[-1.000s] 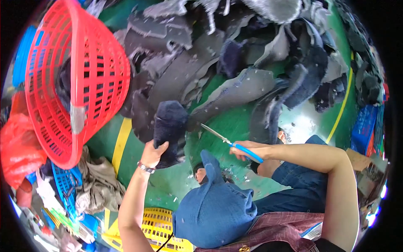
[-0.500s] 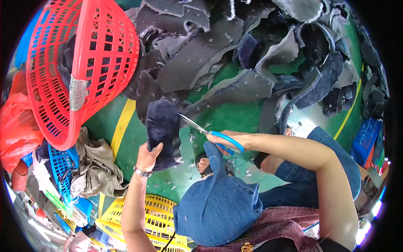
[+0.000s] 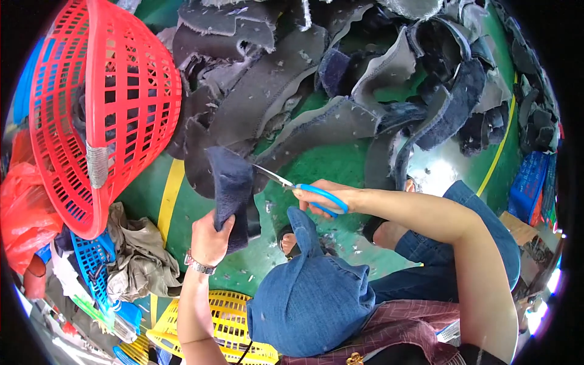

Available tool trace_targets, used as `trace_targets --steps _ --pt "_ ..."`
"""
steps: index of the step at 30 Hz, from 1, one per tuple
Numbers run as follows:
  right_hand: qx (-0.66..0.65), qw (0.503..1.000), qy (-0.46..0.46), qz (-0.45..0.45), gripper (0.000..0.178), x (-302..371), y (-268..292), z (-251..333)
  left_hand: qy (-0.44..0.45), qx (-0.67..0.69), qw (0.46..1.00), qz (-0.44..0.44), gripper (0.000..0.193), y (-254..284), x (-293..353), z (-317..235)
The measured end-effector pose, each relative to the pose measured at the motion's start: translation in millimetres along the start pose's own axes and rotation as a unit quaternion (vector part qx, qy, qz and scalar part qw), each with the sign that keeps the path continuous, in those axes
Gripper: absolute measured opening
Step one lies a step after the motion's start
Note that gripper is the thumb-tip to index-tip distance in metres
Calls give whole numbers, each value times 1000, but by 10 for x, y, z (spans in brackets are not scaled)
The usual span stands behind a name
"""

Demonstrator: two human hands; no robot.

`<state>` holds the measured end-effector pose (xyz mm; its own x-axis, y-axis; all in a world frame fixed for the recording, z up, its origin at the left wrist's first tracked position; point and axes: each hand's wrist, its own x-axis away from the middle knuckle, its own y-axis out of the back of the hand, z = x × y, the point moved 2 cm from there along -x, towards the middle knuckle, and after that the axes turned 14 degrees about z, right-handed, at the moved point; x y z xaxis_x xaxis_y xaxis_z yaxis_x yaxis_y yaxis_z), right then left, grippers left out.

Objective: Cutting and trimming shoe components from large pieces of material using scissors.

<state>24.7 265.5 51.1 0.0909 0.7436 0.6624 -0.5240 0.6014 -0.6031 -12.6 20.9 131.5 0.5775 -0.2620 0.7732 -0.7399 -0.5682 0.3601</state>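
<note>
"What's on your far left?"

"A red plastic basket (image 3: 95,91), tipped so I see into its slotted wall, with a crumpled beige cloth (image 3: 139,255) on the floor below it."

"And your left hand?"

"My left hand (image 3: 210,236) is closed on the lower part of a navy fabric piece (image 3: 231,185), thumb laid over the front. A metal-banded watch (image 3: 199,264) sits on that wrist."

"How does the fabric look?"

"Dark navy, with a short plush nap that catches the light unevenly. It's taller than it is wide, and its upper left corner comes to a soft point. The left edge bends in near my thumb. A darker layer shows behind it on the lower right, with a slightly ragged edge. I'm holding it up over the green floor (image 3: 310,157), in front of the scraps."

"What's just right of it?"

"My scissors (image 3: 291,184): silvery blades, bright blue loop handles. The tip is at the fabric's right edge; I can't tell whether it has gone in, or how far the blades are parted."

"Your right hand?"

"My right hand (image 3: 334,190) is wrapped around those blue handles."

"And beyond?"

"Long grey strips (image 3: 340,125) curl across the floor, and further right there's a dark plush one (image 3: 455,114), bluish, its nap showing."
</note>
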Motion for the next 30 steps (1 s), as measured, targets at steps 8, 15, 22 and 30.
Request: trace_targets --steps 8,15,22,30 --pt "-87 995 42 -14 54 33 4 25 -59 -144 982 -107 15 47 -3 -24" --pt "-144 984 4 -107 65 720 60 -688 -319 -318 864 -226 54 -932 -1395 -1037" --pt "-171 962 -6 -212 62 1363 137 -875 -343 -287 881 -154 41 -1208 -1959 -662" --pt "13 997 63 -35 56 915 14 -454 -76 372 919 100 28 -155 -530 250"
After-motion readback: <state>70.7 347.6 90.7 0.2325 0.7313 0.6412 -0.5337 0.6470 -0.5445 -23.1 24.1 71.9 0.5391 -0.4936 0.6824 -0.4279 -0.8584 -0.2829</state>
